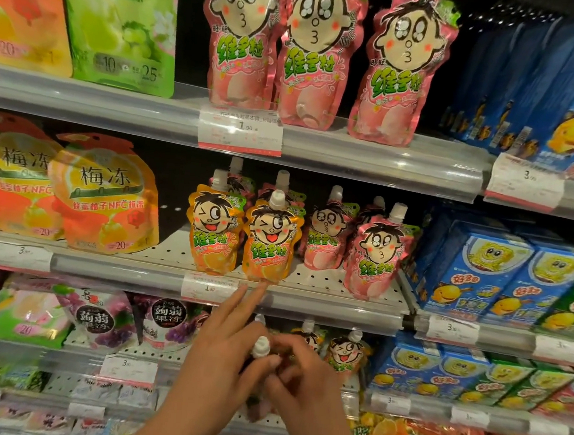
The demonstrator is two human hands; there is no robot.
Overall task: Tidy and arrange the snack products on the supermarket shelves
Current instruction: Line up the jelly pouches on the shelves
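Low centre of frame, both hands meet on one spouted pouch point(260, 380). Only its white cap and a dark strip of body show between the fingers; flavour cannot be read. Long axis runs near vertical, cap uppermost, bottom end hidden behind the hands.

Left hand point(223, 360): thumb and lower fingers curled round the pouch neck, two fingers stretched up and to the right, their tips touching or just short of the price rail under the middle shelf; contact cannot be settled. Right hand point(301, 373): fingers curled, pinching the pouch body from the right side, just beside the left thumb.

Key relation: the open slot lies straight above the hands. Directly above the stretched fingertips stands the front orange pouch point(270, 240), upright, with a second orange pouch point(213, 227) touching it on the left. Right of these, pink pouches point(375, 255) stand upright, one forward, others set back. Bare perforated shelf point(312, 270) shows between the orange and pink fronts.

Judgement: the held pouch sits below shelf level, so it must rise cap-first; the left hand is the nearer to the orange row, the right to the pink.

Outward: larger pink pouches point(312, 47) upper shelf, blue boxes point(480, 270) at right, flat jelly bags point(101, 199) at left.
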